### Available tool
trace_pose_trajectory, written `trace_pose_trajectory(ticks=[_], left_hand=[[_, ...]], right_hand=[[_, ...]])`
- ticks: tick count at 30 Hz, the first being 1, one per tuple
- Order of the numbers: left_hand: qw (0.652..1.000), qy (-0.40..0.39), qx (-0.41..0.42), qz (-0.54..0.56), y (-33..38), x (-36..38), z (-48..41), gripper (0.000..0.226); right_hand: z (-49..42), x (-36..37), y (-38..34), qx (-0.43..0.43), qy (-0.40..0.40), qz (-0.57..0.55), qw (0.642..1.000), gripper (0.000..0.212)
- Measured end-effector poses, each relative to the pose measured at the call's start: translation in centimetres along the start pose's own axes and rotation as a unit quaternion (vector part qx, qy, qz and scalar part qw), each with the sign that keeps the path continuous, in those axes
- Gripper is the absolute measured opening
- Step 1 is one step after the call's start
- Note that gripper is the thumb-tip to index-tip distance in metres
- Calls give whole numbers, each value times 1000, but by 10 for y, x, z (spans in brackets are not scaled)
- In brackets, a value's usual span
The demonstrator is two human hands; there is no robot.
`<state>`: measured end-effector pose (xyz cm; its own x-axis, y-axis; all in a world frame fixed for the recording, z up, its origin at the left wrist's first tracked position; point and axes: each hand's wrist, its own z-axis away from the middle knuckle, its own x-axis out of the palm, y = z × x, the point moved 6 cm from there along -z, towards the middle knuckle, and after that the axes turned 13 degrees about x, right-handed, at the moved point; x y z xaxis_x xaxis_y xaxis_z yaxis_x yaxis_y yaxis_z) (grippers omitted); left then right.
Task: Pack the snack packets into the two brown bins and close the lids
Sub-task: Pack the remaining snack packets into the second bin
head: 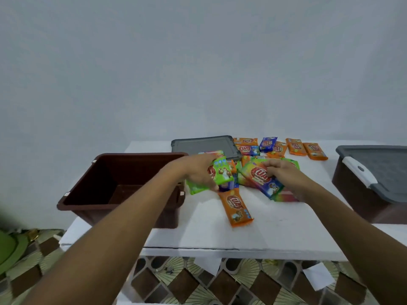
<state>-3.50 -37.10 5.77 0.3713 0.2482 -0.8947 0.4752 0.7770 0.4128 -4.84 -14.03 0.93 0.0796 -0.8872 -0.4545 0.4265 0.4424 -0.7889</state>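
At counter [275,227] centre: left grip [198,172] clamped round green pkt [222,170], raised just right of open brown bin [141,154]. Right grip [284,175] w/ fingers curled on top edge of rainbow pkt [261,180], lying on heap. Orange pkt [236,205] flat on counter, nearer than both grips. Blue pkt [267,144] & several more orange ones in loose row at back. Loose grey lid [204,146] behind heap. Second brown bin [361,199] at far right, lidded, white latch [361,172] on lid edge.
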Motion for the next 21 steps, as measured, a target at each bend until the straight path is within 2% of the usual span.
trace_pose_trajectory(ticks=[4,7,10,13,15,17,21], left_hand=[[999,18,-26,24,-43,-37,44,31],[994,50,-92,41,-100,-57,75,25],[990,39,-133,37,-154,-63,102,38],[992,2,-126,-25,-187,-55,117,68],[990,-25,-115,-71,-204,-42,121,74],[990,-39,-99,-91,-218,-29,120,71],[983,-64,-38,-169,-230,-12,109,71]], right_hand=[[20,40,-52,-27,-46,24,998,23],[36,80,-93,-98,-69,99,988,29],[44,118,-128,-153,-45,163,974,51],[49,162,-152,-167,-87,212,959,81],[50,198,-165,-204,-75,329,919,86],[47,232,-170,-233,-32,445,864,81],[29,272,-153,-229,7,582,780,69]])
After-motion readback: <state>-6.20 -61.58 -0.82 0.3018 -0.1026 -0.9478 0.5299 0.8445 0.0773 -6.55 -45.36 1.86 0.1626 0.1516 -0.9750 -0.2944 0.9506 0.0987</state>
